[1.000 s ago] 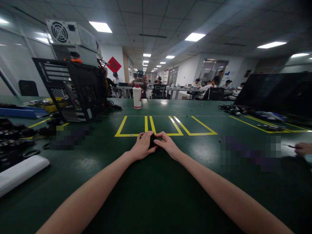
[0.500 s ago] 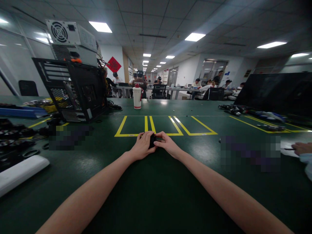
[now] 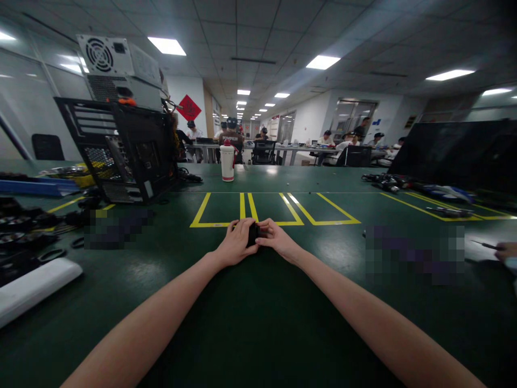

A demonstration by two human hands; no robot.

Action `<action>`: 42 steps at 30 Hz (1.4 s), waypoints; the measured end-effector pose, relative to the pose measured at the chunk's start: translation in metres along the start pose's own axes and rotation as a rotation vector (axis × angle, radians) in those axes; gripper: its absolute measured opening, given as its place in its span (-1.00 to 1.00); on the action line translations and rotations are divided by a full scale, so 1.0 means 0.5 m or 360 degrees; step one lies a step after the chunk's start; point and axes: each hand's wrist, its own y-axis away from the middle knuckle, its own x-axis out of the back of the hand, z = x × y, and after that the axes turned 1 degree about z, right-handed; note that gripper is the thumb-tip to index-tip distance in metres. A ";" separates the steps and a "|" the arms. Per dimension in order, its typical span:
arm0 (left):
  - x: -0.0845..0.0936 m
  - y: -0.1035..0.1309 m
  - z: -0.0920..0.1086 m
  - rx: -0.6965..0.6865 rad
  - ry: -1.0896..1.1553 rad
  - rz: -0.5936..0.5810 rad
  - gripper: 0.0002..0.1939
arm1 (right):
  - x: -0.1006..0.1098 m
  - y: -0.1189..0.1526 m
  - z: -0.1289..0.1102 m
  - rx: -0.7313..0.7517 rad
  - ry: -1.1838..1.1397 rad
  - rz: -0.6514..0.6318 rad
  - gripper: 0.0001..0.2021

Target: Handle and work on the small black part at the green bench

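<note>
A small black cylinder-like part is held between my hands just above the green table, near the front line of the yellow tape. My left hand wraps around it from the left, fingers over the top and thumb below. From the right, the thumb and fingertips of my right hand pinch its edge. Most of the part is hidden behind my fingers, so its exact kind does not show.
Yellow tape outlines mark the green table. A black computer case stands left, near a white cup. Black rings and a white long object lie left. At right, another person's hand holds a thin tool.
My right fingers have shifted slightly on the black part's edge; my left hand stays put. At the far right, the other person's hand has moved outward, exposing more of the thin tool.
</note>
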 end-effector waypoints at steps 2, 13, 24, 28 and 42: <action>0.000 0.000 0.000 -0.0005 -0.0005 -0.0005 -0.47 | -0.002 0.003 -0.004 -0.0007 0.0032 0.0040 -0.63; 0.003 -0.001 0.001 0.0006 0.0004 -0.0014 -0.47 | -0.004 -0.005 -0.002 -0.0042 0.0055 0.0098 -0.66; -0.002 -0.001 -0.002 -0.0007 -0.0012 -0.0002 -0.45 | -0.009 0.000 -0.007 0.0006 0.0092 0.0141 -0.74; -0.004 -0.001 -0.004 0.0000 -0.0009 0.0017 -0.45 | -0.003 -0.009 0.003 -0.0078 0.0044 0.0106 -0.68; -0.002 0.000 -0.003 -0.0016 0.0002 0.0008 -0.46 | -0.006 -0.002 -0.004 -0.0032 0.0056 0.0114 -0.70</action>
